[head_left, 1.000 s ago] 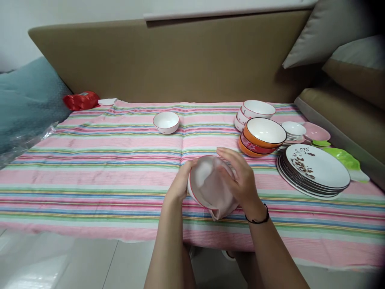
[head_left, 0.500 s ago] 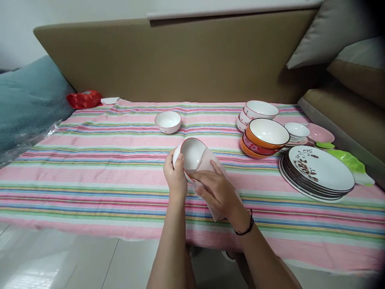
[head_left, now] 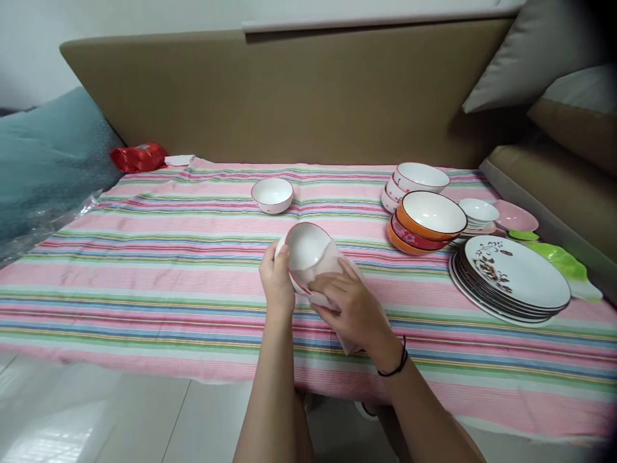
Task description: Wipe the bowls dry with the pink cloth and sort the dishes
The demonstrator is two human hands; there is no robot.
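My left hand [head_left: 278,278] grips a white bowl [head_left: 306,247] with a red rim by its left side, thumb over the edge. The bowl is tilted, its inside facing up and toward me. Over its right rim lies a thin white cloth [head_left: 328,258], which my right hand [head_left: 348,302] presses and pinches against the bowl. Some of those fingertips reach over the rim, and part of the cloth hangs below the hand. Whether it is fabric or paper is hard to see. Beyond my hands a matching white bowl [head_left: 272,195] stands upright on the striped cloth [head_left: 159,257].
To the right are stacked white bowls [head_left: 420,177], orange and red bowls [head_left: 431,215], small white dishes [head_left: 478,211] and several flowered plates [head_left: 520,273]. A pink dish [head_left: 515,217] and a green leaf-shaped dish [head_left: 559,260] lie beyond. A red bundle [head_left: 139,158] sits far left.
The bowl and my left hand have shifted slightly left. My right fingers have drawn back a little on the cloth at the rim. The view has moved slightly.
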